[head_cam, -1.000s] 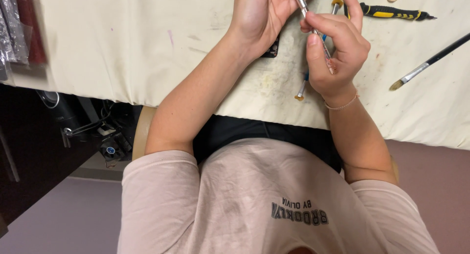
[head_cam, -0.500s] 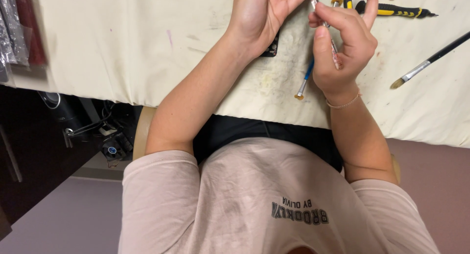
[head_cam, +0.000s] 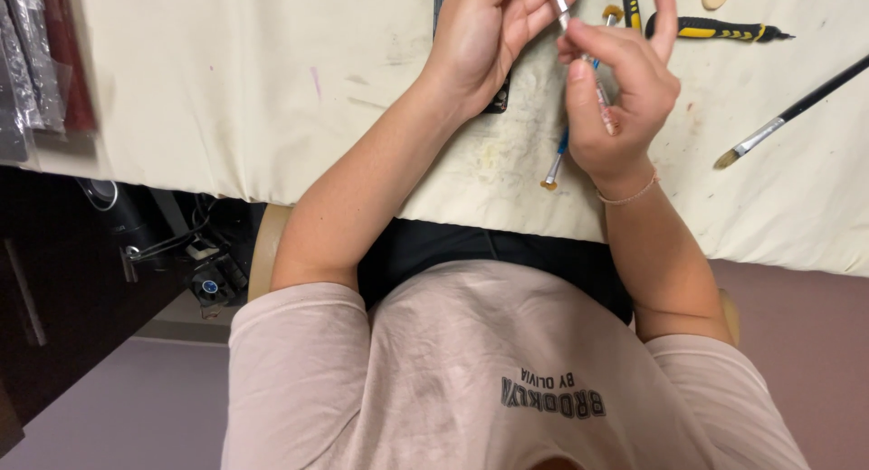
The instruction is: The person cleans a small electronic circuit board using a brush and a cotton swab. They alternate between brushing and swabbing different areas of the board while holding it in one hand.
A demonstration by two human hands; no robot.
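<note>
Under both hands lies a cream cloth-covered table (head_cam: pixel 226 99), stained near its front edge. The left hand (head_cam: pixel 484 35) is curled around a dark flat device (head_cam: pixel 496 97), of which only an edge and a corner show beyond the palm. The right hand (head_cam: pixel 620 99) sits just beside the left, thumb and forefinger pinching a thin metal tool (head_cam: pixel 579 49) that slants up toward the left fingers; its other fingers are raised and spread. Well right of the right hand lies a long black-handled paintbrush (head_cam: pixel 797 108). Above that hand rests a black-and-yellow screwdriver (head_cam: pixel 715 28). Below the right palm a small blue-handled brush (head_cam: pixel 557 158) pokes out, lying on the table. A thin bracelet (head_cam: pixel 625 196) circles the right wrist.
</note>
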